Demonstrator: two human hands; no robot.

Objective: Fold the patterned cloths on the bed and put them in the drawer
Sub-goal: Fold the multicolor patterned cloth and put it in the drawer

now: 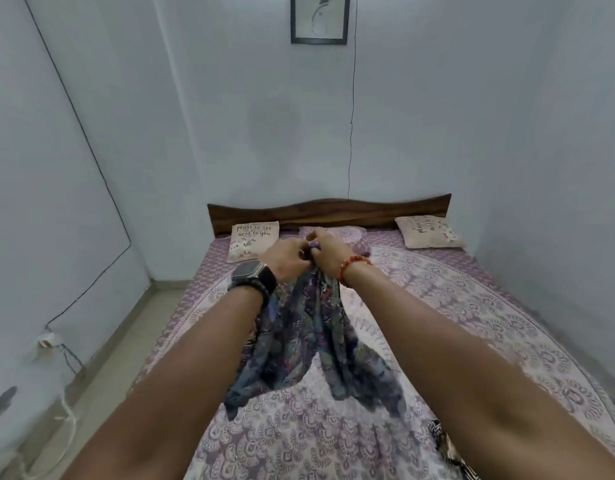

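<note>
A dark blue and purple patterned cloth (309,344) hangs in the air over the bed (455,306), its lower ends trailing down to the bedspread. Both arms are stretched forward. My left hand (287,258), with a black watch on the wrist, and my right hand (328,252), with an orange bead bracelet, are held close together and pinch the cloth's top edge. A second cloth (446,445) with a black and white pattern peeks out at the lower right, partly hidden under my right arm. No drawer is in view.
The bed carries a purple and white mandala bedspread, two printed cushions (252,242) (429,232) and a purple pillow (347,235) by the wooden headboard (334,211). Walls stand close on the right and behind. A floor strip (126,348) with cables runs left of the bed.
</note>
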